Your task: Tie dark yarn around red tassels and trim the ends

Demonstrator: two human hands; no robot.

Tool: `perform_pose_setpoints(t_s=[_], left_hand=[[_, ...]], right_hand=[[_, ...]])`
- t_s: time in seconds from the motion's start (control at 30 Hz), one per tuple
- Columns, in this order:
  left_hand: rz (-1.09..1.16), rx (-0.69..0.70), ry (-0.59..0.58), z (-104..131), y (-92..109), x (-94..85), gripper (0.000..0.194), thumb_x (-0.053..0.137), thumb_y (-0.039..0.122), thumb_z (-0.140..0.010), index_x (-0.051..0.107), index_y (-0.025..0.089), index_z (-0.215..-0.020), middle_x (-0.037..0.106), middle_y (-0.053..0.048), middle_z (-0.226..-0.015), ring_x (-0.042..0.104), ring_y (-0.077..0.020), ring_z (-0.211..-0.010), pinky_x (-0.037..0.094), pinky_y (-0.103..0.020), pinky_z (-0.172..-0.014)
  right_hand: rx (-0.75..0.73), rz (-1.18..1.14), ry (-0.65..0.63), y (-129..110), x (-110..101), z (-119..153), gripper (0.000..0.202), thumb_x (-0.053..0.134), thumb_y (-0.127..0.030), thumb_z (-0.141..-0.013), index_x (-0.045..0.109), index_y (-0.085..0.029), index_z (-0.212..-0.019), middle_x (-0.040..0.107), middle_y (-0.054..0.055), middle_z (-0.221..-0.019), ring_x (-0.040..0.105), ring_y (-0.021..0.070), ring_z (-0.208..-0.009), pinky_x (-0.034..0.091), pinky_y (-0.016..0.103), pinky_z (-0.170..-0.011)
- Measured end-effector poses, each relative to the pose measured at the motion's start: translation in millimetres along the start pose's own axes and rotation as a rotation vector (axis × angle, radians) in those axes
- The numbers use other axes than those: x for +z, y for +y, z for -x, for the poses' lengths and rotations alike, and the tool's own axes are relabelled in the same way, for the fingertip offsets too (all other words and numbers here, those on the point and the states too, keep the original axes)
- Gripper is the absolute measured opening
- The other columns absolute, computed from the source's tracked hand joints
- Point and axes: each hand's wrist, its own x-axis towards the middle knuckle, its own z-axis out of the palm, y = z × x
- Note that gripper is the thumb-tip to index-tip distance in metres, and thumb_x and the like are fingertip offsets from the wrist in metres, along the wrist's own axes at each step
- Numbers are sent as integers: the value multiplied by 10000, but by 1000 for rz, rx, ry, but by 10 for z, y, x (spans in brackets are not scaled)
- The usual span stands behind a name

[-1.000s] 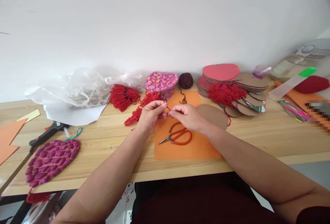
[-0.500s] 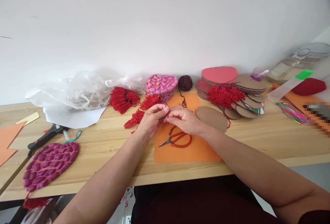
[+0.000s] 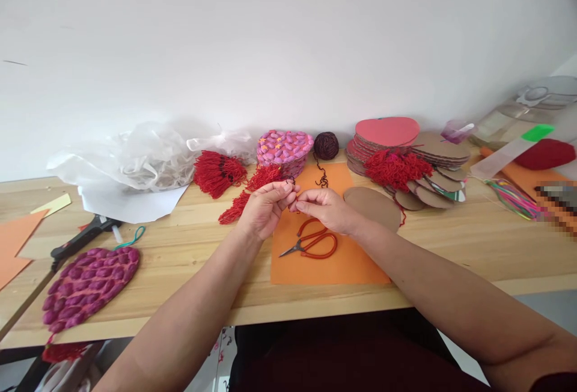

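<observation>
My left hand [image 3: 267, 210] and my right hand [image 3: 325, 208] pinch close together above an orange sheet [image 3: 293, 273]. Yarn strands [image 3: 291, 180], dark and red, show at the fingertips of both; how they run between the fingers is too small to make out. Just below my right hand, scissors with red handles [image 3: 319, 246] lie on the sheet, blades pointing left. Beyond my hands sits a dark brown yarn ball [image 3: 326, 146] with a loose curly tail. Red yarn tassels [image 3: 219, 174] are heaped beyond my left hand, next to a stack of pink studded hearts [image 3: 285, 147].
A purple studded heart [image 3: 92, 284] and a glue gun [image 3: 85, 238] lie at left. Behind them is a clear plastic bag [image 3: 130, 157]. At right stand stacked cardboard shapes [image 3: 386, 132] with a red yarn bundle [image 3: 397, 168] and colourful cords [image 3: 514, 198]. A cardboard oval [image 3: 374, 207] lies beside my right wrist.
My fingertips have drawn slightly apart, with a small gap now between the two hands. The whole view has shifted a little; the things on the table stay put.
</observation>
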Motion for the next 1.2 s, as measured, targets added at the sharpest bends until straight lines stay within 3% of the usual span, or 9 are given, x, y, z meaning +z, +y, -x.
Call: perform_pose_setpoints(t_s=[0.17,0.3,0.37,0.4,0.57,0.73,0.87,1.03,1.2], left_hand=[[-15,-8,1,-3,-20,0,50,717,48,-759,721,89,-732,728,-80,-770,717,-124,-729,598,-187,-717],[-9,34,70,-30,-7,-13,65,725,47,-738,701,95,-701,716,-66,-734,725,-139,-742,609,-220,-750],[7,71,110,-53,5,-28,60,725,52,-735,696,97,-705,708,-56,-724,728,-144,-750,610,-228,-753],[13,88,126,-65,11,-37,54,725,57,-737,696,96,-713,706,-54,-726,728,-144,-751,610,-228,-749],[21,149,179,-118,15,-88,55,731,62,-755,690,96,-741,698,-47,-747,736,-150,-774,615,-236,-759],[25,166,174,-132,1,-111,56,727,67,-777,689,97,-749,694,-46,-743,740,-148,-791,614,-217,-745],[13,162,171,-130,2,-109,50,725,77,-779,689,98,-752,696,-48,-745,741,-151,-806,608,-213,-753],[16,167,165,-133,21,-104,54,715,75,-786,684,101,-750,696,-47,-771,738,-145,-813,603,-227,-784],[18,200,154,-127,24,-103,77,752,100,-779,680,112,-754,690,-40,-787,736,-148,-829,605,-252,-823]], right_hand=[[47,63,-36,-41,13,22,233,639,-378,-867,687,-154,-827,722,49,-867,622,153,-795,464,303,-751],[-15,478,23,-176,-44,83,200,598,-330,-904,692,-170,-829,693,33,-788,594,158,-728,425,301,-701],[-73,694,52,-286,-95,137,148,633,-312,-892,705,-183,-878,712,49,-865,605,177,-782,414,312,-727],[-90,768,32,-339,-122,165,138,659,-319,-880,707,-190,-875,715,56,-884,609,188,-805,410,318,-739],[-72,912,-350,-468,-212,268,137,761,-348,-800,716,-218,-800,699,52,-852,614,224,-843,402,327,-734],[-85,986,-359,-425,-169,303,70,737,-202,-766,707,-211,-829,692,68,-890,606,249,-903,411,348,-773],[-106,980,-354,-404,-124,330,37,678,-172,-774,662,-195,-751,673,77,-822,592,238,-825,395,343,-712],[42,888,-331,-516,-187,358,27,616,-221,-834,603,-209,-814,667,50,-827,553,179,-709,367,307,-623],[197,254,-302,-544,-146,298,149,588,-341,-917,538,-202,-938,645,8,-761,504,117,-602,389,253,-543]])
